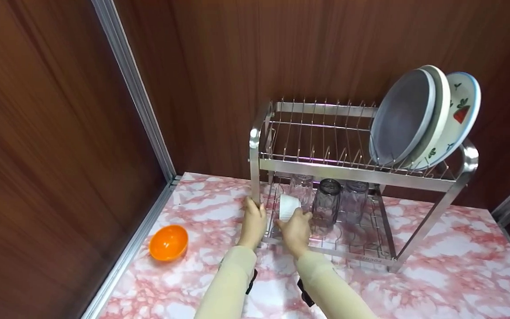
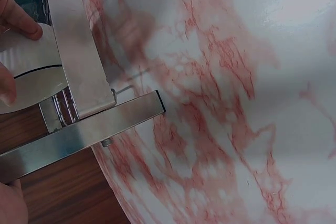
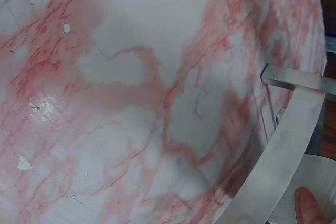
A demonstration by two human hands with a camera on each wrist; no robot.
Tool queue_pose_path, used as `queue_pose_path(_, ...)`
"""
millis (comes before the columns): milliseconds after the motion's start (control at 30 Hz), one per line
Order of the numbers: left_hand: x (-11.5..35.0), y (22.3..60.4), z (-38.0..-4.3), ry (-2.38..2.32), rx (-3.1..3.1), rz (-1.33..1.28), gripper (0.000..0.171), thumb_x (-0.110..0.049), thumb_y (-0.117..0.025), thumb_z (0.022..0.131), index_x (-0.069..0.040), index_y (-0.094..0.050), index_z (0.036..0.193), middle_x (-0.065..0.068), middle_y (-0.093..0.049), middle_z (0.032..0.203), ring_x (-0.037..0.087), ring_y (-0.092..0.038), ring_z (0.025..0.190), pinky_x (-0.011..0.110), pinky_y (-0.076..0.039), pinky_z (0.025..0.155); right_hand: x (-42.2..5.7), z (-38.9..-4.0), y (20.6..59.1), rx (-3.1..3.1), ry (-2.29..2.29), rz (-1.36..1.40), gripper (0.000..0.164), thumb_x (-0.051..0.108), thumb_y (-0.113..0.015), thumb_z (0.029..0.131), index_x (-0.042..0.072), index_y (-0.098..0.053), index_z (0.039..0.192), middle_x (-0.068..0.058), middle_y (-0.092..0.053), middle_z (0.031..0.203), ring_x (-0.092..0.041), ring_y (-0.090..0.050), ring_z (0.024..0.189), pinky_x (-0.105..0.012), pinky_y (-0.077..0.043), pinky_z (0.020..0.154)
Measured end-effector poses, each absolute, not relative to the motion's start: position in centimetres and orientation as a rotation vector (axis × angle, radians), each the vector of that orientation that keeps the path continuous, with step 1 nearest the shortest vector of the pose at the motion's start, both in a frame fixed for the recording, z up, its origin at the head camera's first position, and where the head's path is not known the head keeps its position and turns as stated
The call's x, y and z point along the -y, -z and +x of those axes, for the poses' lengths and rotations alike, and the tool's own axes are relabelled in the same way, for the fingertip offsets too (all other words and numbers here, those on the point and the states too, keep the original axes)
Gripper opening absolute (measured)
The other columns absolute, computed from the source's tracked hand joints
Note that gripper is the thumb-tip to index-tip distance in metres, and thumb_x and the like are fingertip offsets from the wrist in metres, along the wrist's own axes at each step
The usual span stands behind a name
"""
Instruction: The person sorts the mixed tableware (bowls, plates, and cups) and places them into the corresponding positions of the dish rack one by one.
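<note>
A white ribbed cup (image 1: 289, 206) with a dark line near its rim (image 2: 39, 70) is tilted inside the lower tier, at the left end of the metal dish rack (image 1: 352, 174). My right hand (image 1: 296, 230) pinches it; a fingertip (image 3: 307, 206) lies against its side in the right wrist view. My left hand (image 1: 253, 221) holds the rack's left front post low down, and only part of that hand shows in the left wrist view. Just right of the cup stand a dark glass (image 1: 327, 201), a clear glass (image 1: 301, 188) and a purplish glass (image 1: 354, 199).
Plates, including a grey one (image 1: 401, 119) and a strawberry-patterned one (image 1: 463, 117), lean upright at the upper tier's right end. An orange bowl (image 1: 168, 243) sits left on the marbled tabletop (image 1: 210, 283). Brown wood panels (image 1: 210, 88) enclose the back and left.
</note>
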State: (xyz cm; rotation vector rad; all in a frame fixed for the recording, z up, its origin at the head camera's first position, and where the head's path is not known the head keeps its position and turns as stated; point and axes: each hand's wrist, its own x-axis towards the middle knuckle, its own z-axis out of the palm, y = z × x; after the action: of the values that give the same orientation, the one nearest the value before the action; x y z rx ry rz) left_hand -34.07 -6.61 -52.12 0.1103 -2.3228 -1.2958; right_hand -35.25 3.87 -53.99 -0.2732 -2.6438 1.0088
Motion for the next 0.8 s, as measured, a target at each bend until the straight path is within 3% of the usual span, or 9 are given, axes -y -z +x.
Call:
queue_pose_path(167, 6.7, 52.1, -33.9, 1.309, 2.361, 0.137, 0.045, -0.015, -0.041, 0.091, 0.006, -0.024, 0.126, 0.020, -0.058, 0.086, 0.033, -0.059, 0.083, 0.042, -0.050, 0.076, -3.1, -35.0, 54.3, 2.645, -0.982, -0.245, 0.070, 0.032, -0.078, 0.059, -0.006, -0.043, 0.106, -0.026, -0.040, 0.102, -0.036, -0.059, 0.070, -0.040, -0.053, 0.062)
queue_pose_path(300, 6.9, 52.0, -34.0, 1.341, 2.350, 0.101, 0.036, -0.014, -0.041, 0.091, 0.003, -0.028, 0.120, 0.015, -0.055, 0.082, 0.028, -0.057, 0.079, 0.041, -0.049, 0.074, -2.6, -35.0, 54.4, 2.652, -0.949, -0.214, 0.068, 0.033, -0.078, 0.060, -0.006, -0.043, 0.103, -0.027, -0.039, 0.104, -0.032, -0.060, 0.065, -0.035, -0.054, 0.059)
queue_pose_path(433, 6.9, 52.1, -34.1, 1.350, 2.324, 0.080, 0.030, -0.011, -0.043, 0.090, 0.001, -0.031, 0.114, 0.013, -0.053, 0.080, 0.026, -0.056, 0.077, 0.040, -0.048, 0.075, -2.2, -34.9, 54.5, 2.657, -0.940, -0.200, 0.066, 0.033, -0.077, 0.061, -0.007, -0.043, 0.103, -0.026, -0.040, 0.103, -0.034, -0.060, 0.068, -0.036, -0.054, 0.062)
queue_pose_path(800, 6.8, 52.1, -34.2, 1.294, 2.327, 0.084, 0.031, -0.012, -0.043, 0.090, 0.003, -0.031, 0.115, 0.014, -0.055, 0.079, 0.027, -0.057, 0.077, 0.040, -0.050, 0.073, -1.8, -35.0, 54.6, 2.667, -0.946, -0.171, 0.067, 0.031, -0.077, 0.062, -0.009, -0.043, 0.104, -0.027, -0.038, 0.105, -0.037, -0.060, 0.071, -0.038, -0.054, 0.065)
